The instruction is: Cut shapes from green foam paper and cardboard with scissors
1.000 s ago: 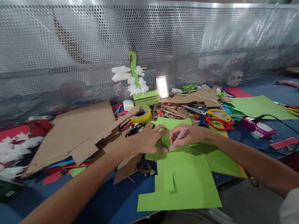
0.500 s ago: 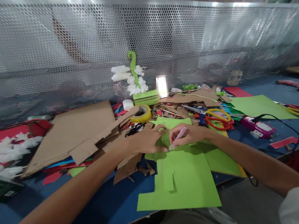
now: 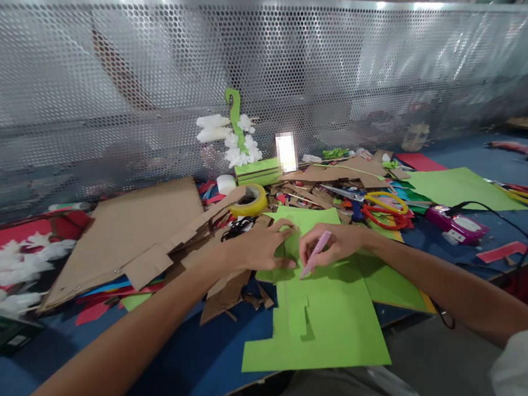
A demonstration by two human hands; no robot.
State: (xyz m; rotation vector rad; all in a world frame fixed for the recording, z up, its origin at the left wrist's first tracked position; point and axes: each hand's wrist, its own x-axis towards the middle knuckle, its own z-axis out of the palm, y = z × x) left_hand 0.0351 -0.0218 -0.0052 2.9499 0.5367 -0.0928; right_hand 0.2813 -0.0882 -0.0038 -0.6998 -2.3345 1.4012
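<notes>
Here, paper (image 3: 343,318) overhangs the table (image 3: 182,368) — right fingers (image 3: 306,244) pinch a tool (image 3: 316,256), left fingers (image 3: 281,225) splayed.

No txt, brand, number or sign is legible anywhere in view; closest is the dk-green box (image 3: 1,329) betw. 8 & 9 o'clock, by the L edge, w/ faint pale marks & a small white label (image 3: 17,340) on its side, both too blurred to make out; the purple device (image 3: 448,221) just past 3 o'clock has a pale panel (image 3: 468,225) on it, any print there too small to tell. The bright rect. patch (image 3: 286,152) at approx. 1 o'clock, nr centre, is pixelated; its content can't be read either.
</notes>
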